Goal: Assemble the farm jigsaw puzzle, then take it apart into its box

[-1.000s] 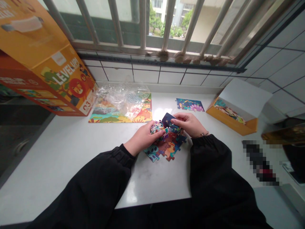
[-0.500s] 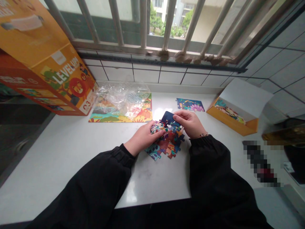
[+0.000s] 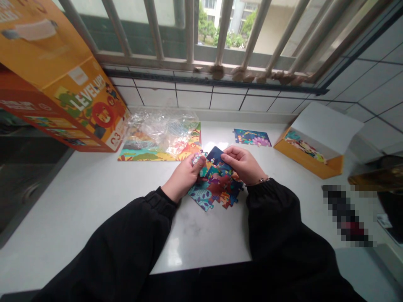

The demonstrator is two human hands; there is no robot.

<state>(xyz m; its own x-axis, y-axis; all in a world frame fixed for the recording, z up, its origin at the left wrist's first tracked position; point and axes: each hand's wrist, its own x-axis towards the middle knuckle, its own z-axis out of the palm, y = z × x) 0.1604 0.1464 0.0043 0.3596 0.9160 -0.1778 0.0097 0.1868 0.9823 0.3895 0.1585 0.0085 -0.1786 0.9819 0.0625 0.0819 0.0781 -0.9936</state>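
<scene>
Several small jigsaw pieces are gripped in my left hand, thumb pressed over them. My right hand pinches a dark blue jigsaw piece with a rounded corner, held close to those in the left. Below both hands, a heap of colourful loose jigsaw pieces lies on the white counter; some of it is hidden by the fingers. Beyond my right hand lies a joined strip of blue and purple puzzle, flat on the counter.
At left stands a tall orange puzzle box. Crumpled clear plastic covers part of a bright picture sheet. An open yellow box with more pieces sits at right, near a blurred dark object. Window bars rise behind.
Both hands have shifted slightly left. The dark blue piece has moved left with my right hand, and my left hand has drawn back from the heap, showing more of it.
</scene>
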